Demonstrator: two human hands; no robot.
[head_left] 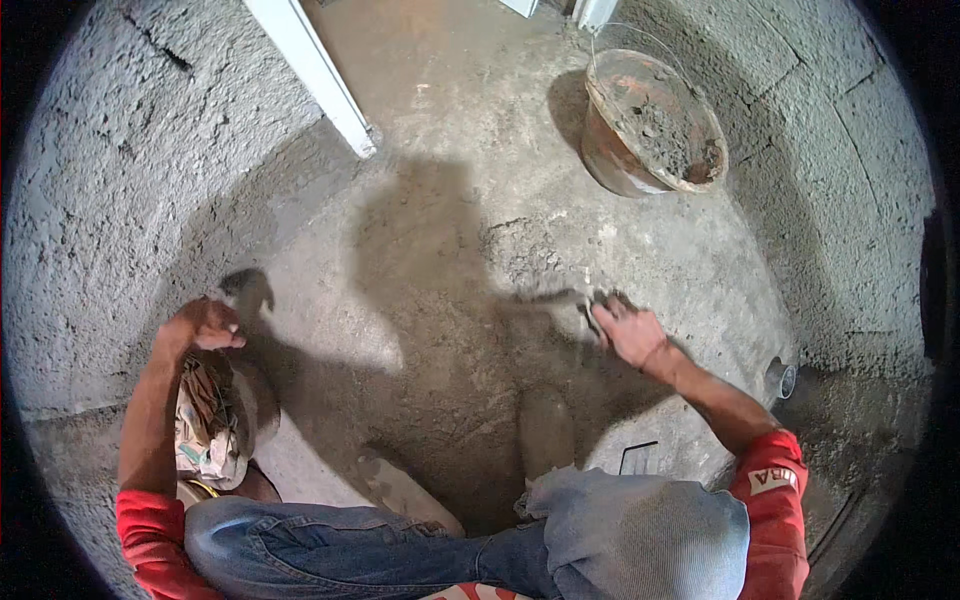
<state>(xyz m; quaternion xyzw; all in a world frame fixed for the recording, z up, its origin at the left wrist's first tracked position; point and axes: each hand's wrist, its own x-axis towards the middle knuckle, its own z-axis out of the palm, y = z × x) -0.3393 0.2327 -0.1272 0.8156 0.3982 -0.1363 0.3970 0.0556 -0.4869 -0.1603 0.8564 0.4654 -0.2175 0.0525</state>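
Observation:
My right hand (632, 333) is closed round a flat trowel-like tool (590, 312), seen nearly edge-on as a thin pale strip; its handle is mostly hidden by the fingers. The tool is over the rough concrete floor (690, 265), and I cannot tell whether it touches. Close by lies a crumbly patch of grey mortar (522, 250). My left hand (205, 325) hangs at the left with curled fingers and nothing visible in them. Below it stands a container (255, 400) stuffed with crumpled paper or rags (208, 425).
A mortar-stained bucket (615, 150) with a wire handle holds grey mix at the back right. A pipe end (783, 378) sticks out at the right wall. A white door frame (325, 80) stands at the back left. Rough plastered walls rise on both sides. A small dark-edged rectangular object (640, 460) lies near my knee.

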